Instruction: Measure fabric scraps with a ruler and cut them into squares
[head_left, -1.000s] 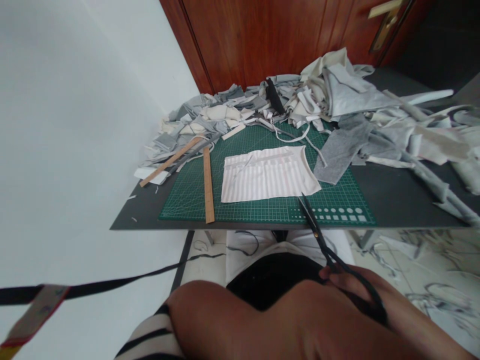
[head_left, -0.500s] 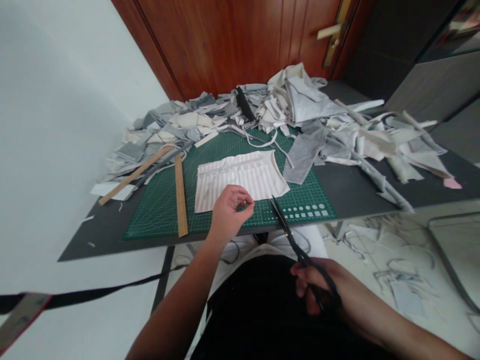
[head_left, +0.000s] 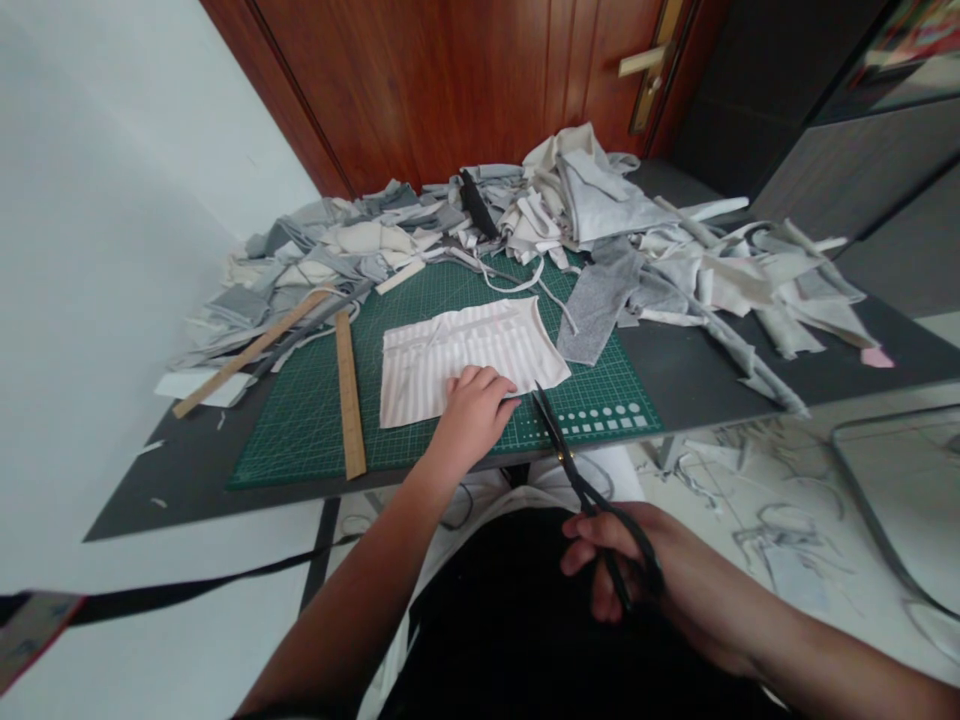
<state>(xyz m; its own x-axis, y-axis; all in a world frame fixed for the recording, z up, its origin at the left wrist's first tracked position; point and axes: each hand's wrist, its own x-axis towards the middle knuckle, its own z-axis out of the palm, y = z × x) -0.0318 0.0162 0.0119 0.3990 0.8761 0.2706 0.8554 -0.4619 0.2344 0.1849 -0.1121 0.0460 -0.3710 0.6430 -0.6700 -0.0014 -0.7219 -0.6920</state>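
A striped white-and-pale-grey piece of fabric [head_left: 420, 370] lies flat on the green cutting mat [head_left: 292, 430]. My left hand [head_left: 474, 408] is at its front edge, fingers over the cloth and thumb close below them, closed on that edge. Black-handled scissors [head_left: 570, 470] are in my right hand [head_left: 619, 550], with fingers through the handle loops. Their blades point away from me, nearly together, and the tip is close to the fabric's front right edge. Whether the tip touches the cloth I cannot tell.
A wooden ruler [head_left: 349, 400] lies on the mat left of the fabric, and a second wooden strip [head_left: 255, 352] leans over scraps. Heaped grey and cream offcuts [head_left: 600, 200] line the table's back and right side. More scraps [head_left: 795, 560] lie on the floor.
My left hand has gone from hovering over the front edge with curled fingers down onto the fabric. The scissors stay near the same edge. The whole view has shifted slightly.
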